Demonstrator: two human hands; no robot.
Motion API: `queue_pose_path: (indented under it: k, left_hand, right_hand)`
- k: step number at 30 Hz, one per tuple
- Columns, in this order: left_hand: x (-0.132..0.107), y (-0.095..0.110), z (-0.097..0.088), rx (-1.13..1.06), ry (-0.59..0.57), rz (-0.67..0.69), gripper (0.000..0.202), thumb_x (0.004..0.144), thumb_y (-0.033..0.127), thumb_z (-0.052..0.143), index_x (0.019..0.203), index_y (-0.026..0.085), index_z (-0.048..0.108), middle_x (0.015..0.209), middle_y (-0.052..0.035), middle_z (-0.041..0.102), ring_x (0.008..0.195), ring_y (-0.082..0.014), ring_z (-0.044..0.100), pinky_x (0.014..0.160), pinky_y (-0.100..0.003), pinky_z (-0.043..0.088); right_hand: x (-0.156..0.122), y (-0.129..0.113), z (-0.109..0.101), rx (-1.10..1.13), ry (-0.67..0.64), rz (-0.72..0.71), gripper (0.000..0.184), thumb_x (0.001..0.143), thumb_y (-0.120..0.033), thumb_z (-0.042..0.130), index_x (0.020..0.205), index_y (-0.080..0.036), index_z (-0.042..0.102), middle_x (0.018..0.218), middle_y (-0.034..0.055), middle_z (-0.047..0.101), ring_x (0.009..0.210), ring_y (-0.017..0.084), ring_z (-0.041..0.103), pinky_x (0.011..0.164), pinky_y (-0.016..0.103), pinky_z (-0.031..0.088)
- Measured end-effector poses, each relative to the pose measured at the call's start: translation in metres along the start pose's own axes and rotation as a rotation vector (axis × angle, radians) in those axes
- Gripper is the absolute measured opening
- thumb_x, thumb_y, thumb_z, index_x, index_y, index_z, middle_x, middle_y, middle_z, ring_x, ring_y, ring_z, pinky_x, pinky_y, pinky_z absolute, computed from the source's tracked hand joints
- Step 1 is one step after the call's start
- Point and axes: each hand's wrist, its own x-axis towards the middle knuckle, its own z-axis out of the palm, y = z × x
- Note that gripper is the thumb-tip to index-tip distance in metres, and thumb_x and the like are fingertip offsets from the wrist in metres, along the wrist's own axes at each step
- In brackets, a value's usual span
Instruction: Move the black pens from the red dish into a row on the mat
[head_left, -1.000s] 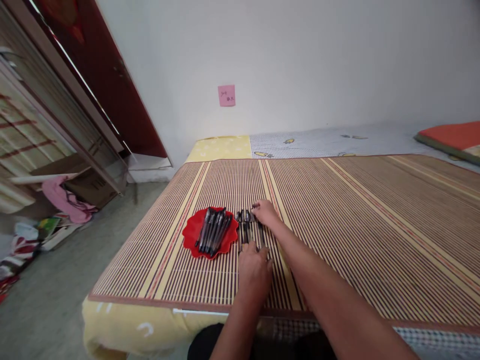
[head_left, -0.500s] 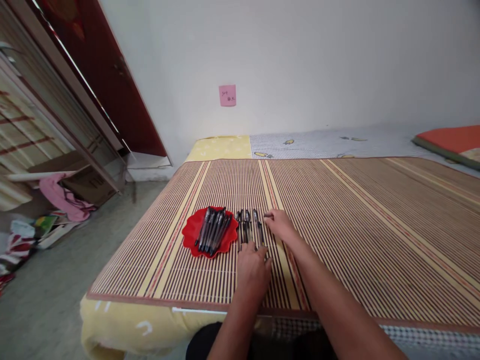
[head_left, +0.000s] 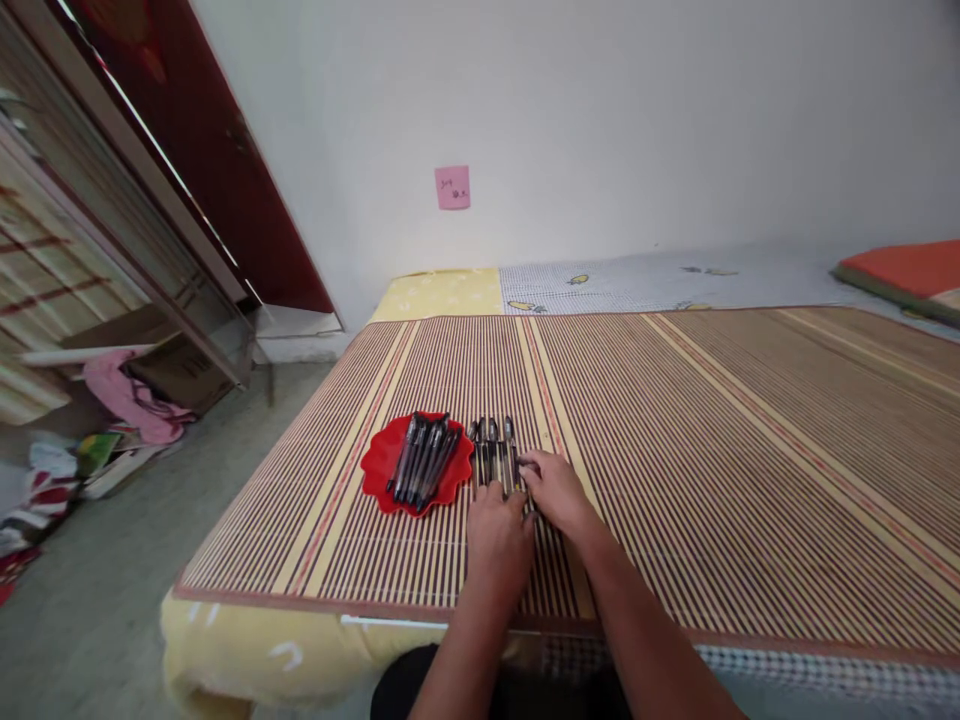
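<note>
A red scalloped plate (head_left: pixel 379 470) lies on the striped bamboo mat (head_left: pixel 675 420) and carries several black pens (head_left: pixel 421 460). To its right a short row of black pens (head_left: pixel 493 447) lies side by side on the mat. My left hand (head_left: pixel 499 535) rests with its fingers on the near ends of that row. My right hand (head_left: pixel 553 487) sits just right of it, fingers curled and pinched at the rightmost pen's near end. The two hands touch each other.
The mat covers a bed with a yellow and grey sheet (head_left: pixel 570 285); its near edge is at my knees. An orange cushion (head_left: pixel 904 268) lies far right. Left of the bed are bare floor, a pink cloth (head_left: pixel 124 395), clutter and a dark red door (head_left: pixel 195 150).
My right hand has drawn back from the far ends of the row of pens to their near ends, beside my left hand. The left hand has hardly moved.
</note>
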Motion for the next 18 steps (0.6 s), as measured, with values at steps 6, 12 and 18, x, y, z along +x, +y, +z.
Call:
queue_pose_path:
  k: [6,12,18]
  left_hand:
    - [0.001,-0.001,0.000,-0.029,0.024,-0.007,0.016,0.090,0.026,0.060,0.100,0.023,0.073,0.094,-0.0077,0.065,0.092,-0.0260,0.058,0.083,-0.037,0.044]
    - [0.000,-0.007,0.002,-0.086,0.084,-0.001,0.019,0.093,0.027,0.056,0.103,0.023,0.072,0.092,-0.0069,0.063,0.091,-0.0246,0.058,0.083,-0.036,0.044]
    - [0.000,-0.008,-0.001,-0.135,0.121,0.007,0.021,0.093,0.023,0.054,0.105,0.019,0.071,0.094,-0.0084,0.065,0.095,-0.0253,0.058,0.088,-0.038,0.046]
  right_hand:
    - [0.002,0.003,0.000,0.027,0.032,-0.041,0.028,0.087,-0.017,0.051,0.102,-0.015,0.074,0.105,0.0127,0.075,0.101,0.024,0.068,0.090,0.034,0.049]
    - [0.002,0.018,-0.008,0.281,0.081,0.062,0.036,0.087,-0.017,0.044,0.108,-0.013,0.073,0.090,0.0097,0.075,0.066,0.017,0.068,0.067,0.028,0.053]
    - [0.002,0.029,-0.016,0.207,0.107,0.061,0.040,0.087,-0.014,0.040,0.112,-0.014,0.072,0.101,0.0105,0.074,0.075,0.016,0.068,0.076,0.029,0.053]
